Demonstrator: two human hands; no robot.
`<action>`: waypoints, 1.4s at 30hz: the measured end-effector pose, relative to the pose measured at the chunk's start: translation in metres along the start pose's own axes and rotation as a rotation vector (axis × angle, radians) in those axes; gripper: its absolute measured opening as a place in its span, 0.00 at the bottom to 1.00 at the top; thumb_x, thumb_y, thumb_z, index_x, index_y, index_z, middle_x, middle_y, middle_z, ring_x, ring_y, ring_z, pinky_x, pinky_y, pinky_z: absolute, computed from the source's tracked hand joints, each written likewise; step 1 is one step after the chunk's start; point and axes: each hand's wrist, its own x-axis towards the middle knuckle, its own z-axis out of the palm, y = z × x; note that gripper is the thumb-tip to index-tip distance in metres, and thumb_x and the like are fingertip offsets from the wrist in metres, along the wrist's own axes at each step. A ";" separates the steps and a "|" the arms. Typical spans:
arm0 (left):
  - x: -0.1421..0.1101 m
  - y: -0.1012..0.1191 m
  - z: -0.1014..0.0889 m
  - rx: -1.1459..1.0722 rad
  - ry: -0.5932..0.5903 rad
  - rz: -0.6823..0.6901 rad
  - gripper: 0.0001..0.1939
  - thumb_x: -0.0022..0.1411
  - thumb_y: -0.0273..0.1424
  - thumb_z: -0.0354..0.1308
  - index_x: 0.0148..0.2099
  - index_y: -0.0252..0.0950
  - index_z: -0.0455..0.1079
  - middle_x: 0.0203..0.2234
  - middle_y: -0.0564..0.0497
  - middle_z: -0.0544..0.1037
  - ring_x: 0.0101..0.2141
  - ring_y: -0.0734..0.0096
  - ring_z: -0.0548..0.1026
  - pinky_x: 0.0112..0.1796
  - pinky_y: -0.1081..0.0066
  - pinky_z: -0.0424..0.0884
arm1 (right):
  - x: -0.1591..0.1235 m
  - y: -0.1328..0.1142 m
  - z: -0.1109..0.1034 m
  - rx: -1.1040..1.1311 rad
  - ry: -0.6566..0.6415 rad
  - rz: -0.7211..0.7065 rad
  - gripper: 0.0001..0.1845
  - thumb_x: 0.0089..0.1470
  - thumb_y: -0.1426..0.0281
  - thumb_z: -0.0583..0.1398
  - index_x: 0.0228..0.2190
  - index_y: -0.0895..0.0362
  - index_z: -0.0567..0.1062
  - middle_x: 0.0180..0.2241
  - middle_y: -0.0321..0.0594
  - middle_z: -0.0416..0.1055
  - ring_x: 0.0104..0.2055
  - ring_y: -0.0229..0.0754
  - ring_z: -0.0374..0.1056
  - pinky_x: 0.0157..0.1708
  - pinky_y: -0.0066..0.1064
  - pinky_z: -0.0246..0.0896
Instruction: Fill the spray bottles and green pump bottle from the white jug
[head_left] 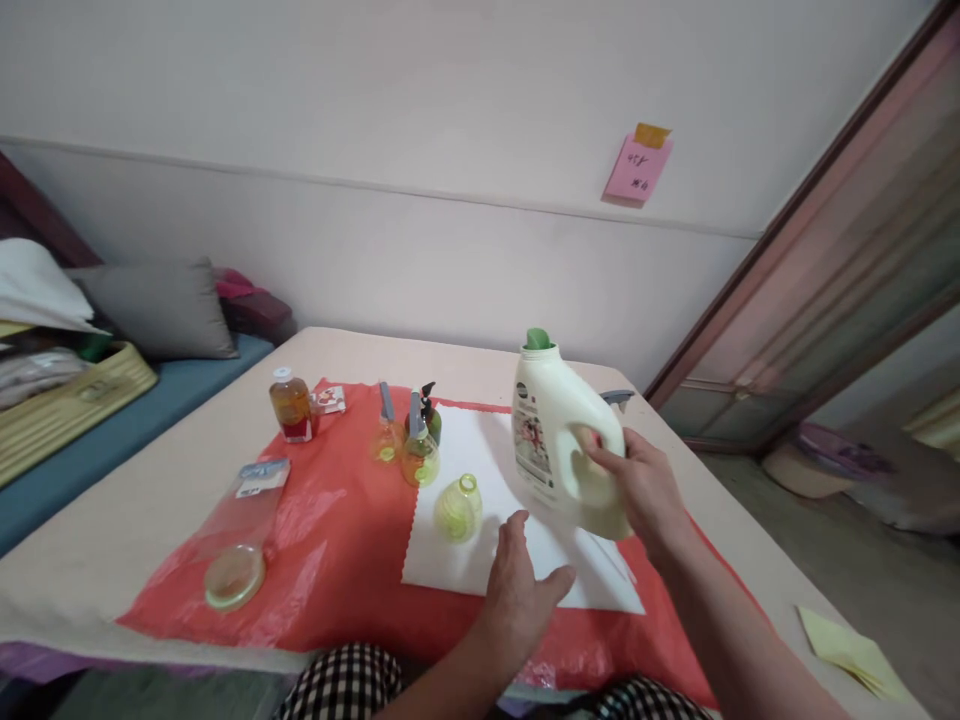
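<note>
My right hand (pixel 646 482) is wrapped round the handle of a large pale detergent jug (pixel 541 420) with a green spout at its uncapped mouth. The jug tilts slightly and is over the right part of a white sheet (pixel 495 565); whether its base touches the sheet I cannot tell. My left hand (pixel 523 585), fingers apart and holding nothing, is between the jug and a small yellow-green see-through bottle (pixel 458 510). That bottle stands on the sheet with its neck uncovered. Behind it are spray bottles (pixel 421 460) with grey tops and a dark green bottle (pixel 429 420) with a black pump.
Red plastic sheeting (pixel 337 550) covers much of the table (pixel 127 540). On the left are an amber bottle (pixel 291 405) with a white cap, a clear package (pixel 259 490) and a round clear dish (pixel 235 577). Yellow paper (pixel 851 650) lies at the right edge. A wall (pixel 420 260) stands behind.
</note>
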 end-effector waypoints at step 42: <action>0.017 0.018 -0.012 -0.858 -0.299 -0.222 0.42 0.57 0.57 0.61 0.64 0.37 0.62 0.57 0.36 0.72 0.48 0.51 0.77 0.50 0.54 0.70 | -0.097 -0.024 -0.068 -1.183 -0.189 -1.023 0.20 0.66 0.55 0.48 0.46 0.52 0.73 0.28 0.43 0.77 0.18 0.46 0.71 0.13 0.35 0.57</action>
